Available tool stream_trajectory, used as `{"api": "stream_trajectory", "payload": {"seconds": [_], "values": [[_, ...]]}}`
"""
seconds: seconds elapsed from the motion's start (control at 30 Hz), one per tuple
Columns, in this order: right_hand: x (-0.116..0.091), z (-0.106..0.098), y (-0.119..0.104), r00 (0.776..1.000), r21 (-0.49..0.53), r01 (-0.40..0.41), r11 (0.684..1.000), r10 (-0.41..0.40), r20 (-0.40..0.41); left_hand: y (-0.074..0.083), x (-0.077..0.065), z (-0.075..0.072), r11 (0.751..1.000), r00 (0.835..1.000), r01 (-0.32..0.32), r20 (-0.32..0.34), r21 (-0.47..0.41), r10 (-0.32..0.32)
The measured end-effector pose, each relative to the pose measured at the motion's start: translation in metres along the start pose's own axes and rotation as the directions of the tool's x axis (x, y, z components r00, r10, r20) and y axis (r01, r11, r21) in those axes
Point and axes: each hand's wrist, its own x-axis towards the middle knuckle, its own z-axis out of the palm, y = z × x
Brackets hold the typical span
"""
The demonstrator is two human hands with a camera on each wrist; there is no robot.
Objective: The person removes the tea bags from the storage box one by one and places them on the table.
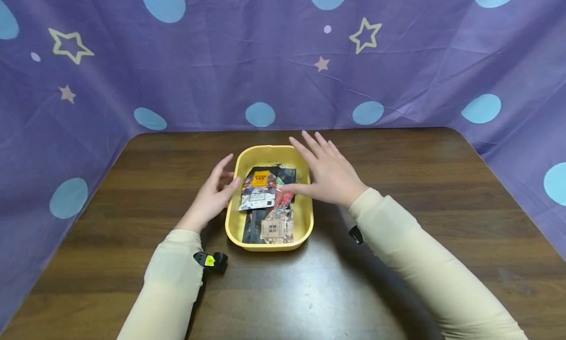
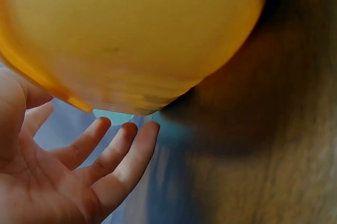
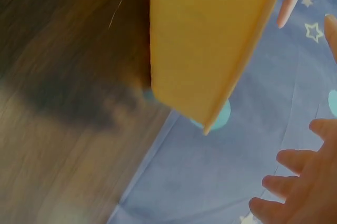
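A yellow plastic tub (image 1: 305, 227) stands on the table with several printed packets in it. One packet with an orange label (image 1: 258, 187) lies on top; a packet with a beige label (image 1: 276, 227) lies nearer the front. At the tub's left side is my left hand (image 1: 213, 196), fingers spread and thumb tip right at the rim; the left wrist view shows this hand (image 2: 68, 176) beside the yellow wall. My right hand (image 1: 333, 175) hovers over the right rim, fingers extended, its thumb overlapping the packets. In the right wrist view, that hand (image 3: 308, 182) is apart from the tub wall.
The brown wooden table (image 1: 442, 222) extends on both sides of the tub. A purple curtain (image 1: 212, 60) with stars and blue spots hangs behind and beside the table. A black strap (image 1: 212, 261) with a yellow patch is on my left wrist.
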Motion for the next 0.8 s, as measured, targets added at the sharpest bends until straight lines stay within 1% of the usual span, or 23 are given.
{"api": "stream_trajectory", "payload": {"seconds": [0.13, 0.2, 0.27, 0.4, 0.6, 0.7, 0.8], "values": [[0.005, 0.006, -0.009, 0.999, 0.0, 0.04, 0.999, -0.04, 0.036, -0.006, -0.001, 0.002, 0.993, 0.998, 0.049, 0.047, -0.103, -0.044], [0.008, 0.009, -0.012, 0.997, 0.005, 0.055, 0.998, -0.055, 0.056, -0.008, 0.0, 0.003, 0.987, 0.997, 0.058, 0.064, -0.149, -0.049], [0.011, 0.012, -0.016, 0.995, 0.013, 0.066, 0.998, -0.067, 0.075, -0.011, 0.0, 0.003, 0.983, 0.996, 0.063, 0.072, -0.173, -0.051], [0.018, 0.018, -0.024, 0.991, 0.025, 0.083, 0.996, -0.085, 0.107, -0.012, 0.001, 0.002, 0.979, 0.995, 0.075, 0.084, -0.19, -0.06], [0.025, 0.027, -0.032, 0.985, 0.029, 0.106, 0.994, -0.109, 0.132, -0.011, 0.003, 0.003, 0.971, 0.99, 0.111, 0.113, -0.214, -0.088], [0.027, 0.032, -0.034, 0.984, 0.05, 0.088, 0.995, -0.094, 0.152, -0.011, 0.004, 0.003, 0.967, 0.987, 0.127, 0.12, -0.22, -0.102], [0.029, 0.038, -0.034, 0.985, 0.078, 0.058, 0.995, -0.07, 0.156, -0.012, 0.004, 0.004, 0.968, 0.987, 0.13, 0.125, -0.214, -0.105]]}}
